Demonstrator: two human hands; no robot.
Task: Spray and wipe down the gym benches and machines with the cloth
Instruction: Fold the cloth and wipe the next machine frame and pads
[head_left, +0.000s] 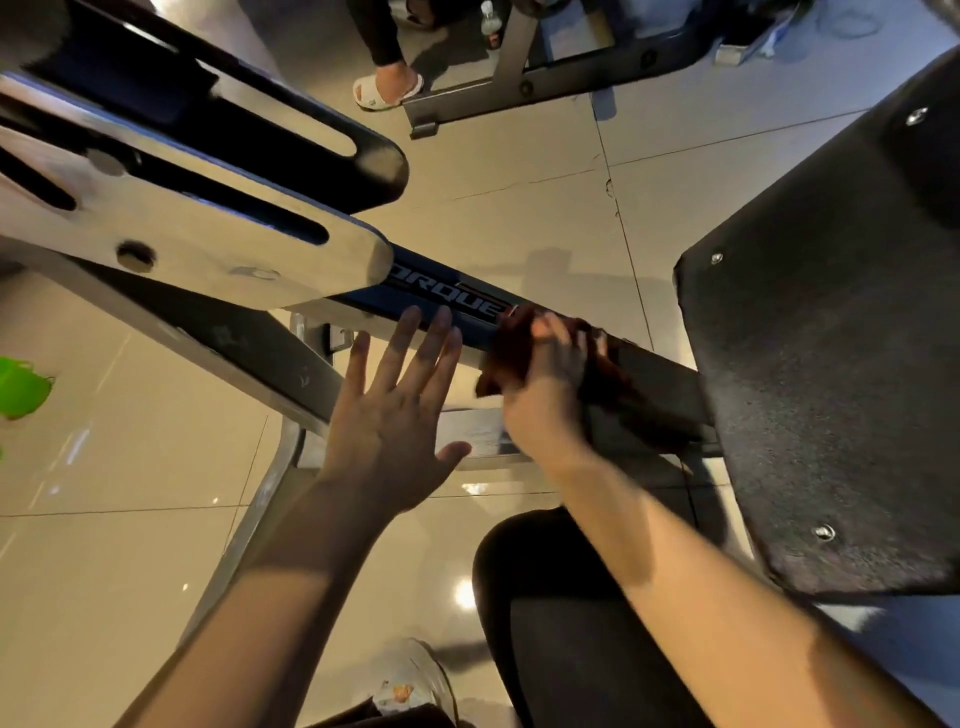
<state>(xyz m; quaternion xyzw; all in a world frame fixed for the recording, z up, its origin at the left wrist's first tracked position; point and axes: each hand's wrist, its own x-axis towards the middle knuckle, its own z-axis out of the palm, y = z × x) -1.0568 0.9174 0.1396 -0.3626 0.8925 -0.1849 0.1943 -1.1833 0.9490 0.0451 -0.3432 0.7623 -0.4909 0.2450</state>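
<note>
Where the blue frame beam (457, 301) of the machine passes under the black pad (831, 374), a dark red cloth (511, 348) lies pressed against the beam's upper face. The cloth sits just right of the white lettering on the beam and is bunched, with a fold hanging over the near edge.

The right hand (545, 374) is closed over the cloth, fingers curled across its top and the thumb side toward the lettering. The forearm runs back toward the lower right corner of the view.

The left hand (395, 415) is open and flat, fingers spread. Its fingertips (410, 317) reach the near edge of the beam beside the lettering; whether they rest on the metal or sit just above it cannot be determined. This hand holds nothing.

A silver bracket plate (208, 234) with slots and bolt heads overlaps the beam's left end. A grey steel brace (249, 353) crosses beneath it at an angle toward the floor.

The black pad at right is textured and fixed with visible screws.

The floor is glossy beige tile (519, 156). A green object (21, 389) lies at the left edge. At the top, another person's foot in a white slide sandal (387, 91) stands next to a second machine's base (519, 88).
</note>
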